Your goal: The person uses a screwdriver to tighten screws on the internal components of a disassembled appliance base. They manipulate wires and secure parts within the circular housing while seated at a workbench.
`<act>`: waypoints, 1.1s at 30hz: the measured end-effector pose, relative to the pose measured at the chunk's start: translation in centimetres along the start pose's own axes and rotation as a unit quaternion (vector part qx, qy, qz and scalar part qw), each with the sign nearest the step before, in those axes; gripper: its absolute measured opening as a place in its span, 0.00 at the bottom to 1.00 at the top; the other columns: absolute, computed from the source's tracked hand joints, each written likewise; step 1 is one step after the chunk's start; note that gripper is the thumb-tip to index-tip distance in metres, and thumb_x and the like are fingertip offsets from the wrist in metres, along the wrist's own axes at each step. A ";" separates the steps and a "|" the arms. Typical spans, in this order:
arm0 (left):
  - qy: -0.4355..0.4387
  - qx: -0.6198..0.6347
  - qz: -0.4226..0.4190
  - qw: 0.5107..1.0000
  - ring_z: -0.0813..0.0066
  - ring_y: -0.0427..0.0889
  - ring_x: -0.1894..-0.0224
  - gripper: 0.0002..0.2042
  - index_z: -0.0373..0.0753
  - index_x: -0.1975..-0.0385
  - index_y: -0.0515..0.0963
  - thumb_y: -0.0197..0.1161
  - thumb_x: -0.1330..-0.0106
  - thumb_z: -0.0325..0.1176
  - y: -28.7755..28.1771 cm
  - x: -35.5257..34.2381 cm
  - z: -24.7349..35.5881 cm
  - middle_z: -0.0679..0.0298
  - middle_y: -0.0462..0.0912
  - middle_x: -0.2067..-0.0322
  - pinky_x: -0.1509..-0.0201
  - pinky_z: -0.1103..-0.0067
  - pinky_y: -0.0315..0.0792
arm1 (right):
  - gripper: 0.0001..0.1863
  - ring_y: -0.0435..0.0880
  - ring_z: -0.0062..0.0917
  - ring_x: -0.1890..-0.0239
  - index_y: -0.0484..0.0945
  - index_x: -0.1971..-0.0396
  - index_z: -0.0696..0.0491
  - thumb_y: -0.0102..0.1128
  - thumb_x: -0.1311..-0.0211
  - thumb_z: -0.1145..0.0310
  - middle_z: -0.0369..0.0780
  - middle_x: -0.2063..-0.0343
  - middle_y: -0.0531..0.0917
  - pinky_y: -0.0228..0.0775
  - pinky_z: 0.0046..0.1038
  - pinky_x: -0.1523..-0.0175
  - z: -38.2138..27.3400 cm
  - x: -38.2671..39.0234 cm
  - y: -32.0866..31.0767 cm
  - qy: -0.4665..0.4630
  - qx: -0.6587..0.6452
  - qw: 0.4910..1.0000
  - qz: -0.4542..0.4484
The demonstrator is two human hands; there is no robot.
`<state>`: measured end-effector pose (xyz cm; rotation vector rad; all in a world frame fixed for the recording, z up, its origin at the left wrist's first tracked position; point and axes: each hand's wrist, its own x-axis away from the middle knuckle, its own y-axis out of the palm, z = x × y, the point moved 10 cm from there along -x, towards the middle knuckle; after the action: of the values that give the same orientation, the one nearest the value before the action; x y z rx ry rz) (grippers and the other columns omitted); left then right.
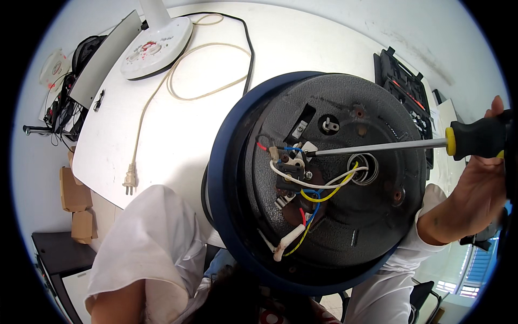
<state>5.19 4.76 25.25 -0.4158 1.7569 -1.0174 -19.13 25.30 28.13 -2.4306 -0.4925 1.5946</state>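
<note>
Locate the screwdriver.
Head view, right side: the screwdriver is in the right hand, pointing left across the round dark plate, tip near the wires.

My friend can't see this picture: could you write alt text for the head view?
A person's right fingers hold a screwdriver, its tip by coloured wires on a round, dark, blue-rimmed appliance. A beige plug lies on the white table, a tool case at right.

Rm btwn plug/rim; wires, screwdriver block ctr.
</note>
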 end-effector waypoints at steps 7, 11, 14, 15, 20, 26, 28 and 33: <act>0.001 0.000 0.000 1.000 0.66 0.77 0.81 0.09 0.30 0.78 0.72 0.49 0.41 0.29 0.1 0.0 0.0 0.57 0.76 0.84 0.76 0.78 0.68 | 0.24 0.82 0.49 0.55 0.62 0.40 0.46 0.51 0.32 0.54 0.46 0.44 0.71 0.85 0.37 0.60 0.3 0.3 -0.2 0.037 -0.023 0.996 0.073; 0.003 -0.002 -0.001 1.000 0.66 0.77 0.81 0.10 0.30 0.78 0.72 0.49 0.41 0.29 0.1 0.0 0.1 0.57 0.76 0.84 0.76 0.78 0.68 | 0.24 0.82 0.48 0.55 0.60 0.39 0.46 0.48 0.31 0.54 0.46 0.44 0.71 0.85 0.36 0.60 0.7 0.3 -0.4 0.014 -0.013 0.999 0.032; 0.006 -0.003 -0.003 1.000 0.66 0.77 0.81 0.10 0.30 0.78 0.72 0.48 0.41 0.29 0.2 0.0 0.2 0.57 0.76 0.84 0.76 0.78 0.69 | 0.25 0.82 0.47 0.55 0.57 0.38 0.47 0.47 0.30 0.55 0.47 0.43 0.70 0.85 0.35 0.59 0.5 0.3 0.1 0.042 -0.015 0.995 0.093; 0.006 -0.003 -0.003 1.000 0.66 0.77 0.81 0.10 0.30 0.78 0.72 0.48 0.41 0.29 0.3 0.1 0.2 0.57 0.76 0.84 0.76 0.78 0.69 | 0.26 0.82 0.47 0.55 0.56 0.37 0.47 0.47 0.29 0.55 0.47 0.43 0.70 0.85 0.35 0.59 0.5 0.4 0.2 0.050 -0.016 0.993 0.104; 0.011 -0.004 -0.007 1.000 0.66 0.78 0.81 0.10 0.29 0.78 0.72 0.48 0.40 0.29 0.4 0.0 0.3 0.56 0.77 0.84 0.76 0.78 0.69 | 0.27 0.83 0.45 0.55 0.54 0.36 0.49 0.47 0.29 0.56 0.47 0.43 0.69 0.86 0.33 0.60 0.6 0.3 0.2 0.061 -0.017 0.993 0.100; 0.016 -0.004 -0.006 1.000 0.66 0.78 0.81 0.10 0.29 0.78 0.72 0.48 0.40 0.29 0.6 0.2 0.3 0.56 0.77 0.84 0.76 0.78 0.69 | 0.28 0.83 0.44 0.56 0.52 0.35 0.52 0.47 0.29 0.58 0.47 0.43 0.70 0.87 0.31 0.62 0.7 0.3 0.5 0.074 -0.003 0.991 0.110; 0.016 -0.003 -0.007 1.000 0.66 0.78 0.81 0.11 0.29 0.78 0.72 0.47 0.40 0.29 0.7 0.1 0.1 0.56 0.77 0.84 0.76 0.78 0.69 | 0.29 0.83 0.44 0.56 0.51 0.35 0.52 0.47 0.29 0.58 0.47 0.43 0.70 0.87 0.30 0.63 0.6 0.3 0.4 0.075 -0.002 0.991 0.111; 0.016 -0.004 -0.008 1.000 0.66 0.79 0.81 0.11 0.29 0.78 0.72 0.47 0.39 0.29 0.7 0.0 -0.1 0.56 0.78 0.84 0.76 0.78 0.69 | 0.28 0.83 0.44 0.55 0.51 0.35 0.52 0.47 0.29 0.59 0.47 0.44 0.70 0.87 0.29 0.63 0.2 0.0 0.8 0.066 -0.024 0.993 0.095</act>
<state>5.27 5.19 24.76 -0.4207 1.7884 -1.0332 -19.21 24.52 27.73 -2.6678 -0.2887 1.4921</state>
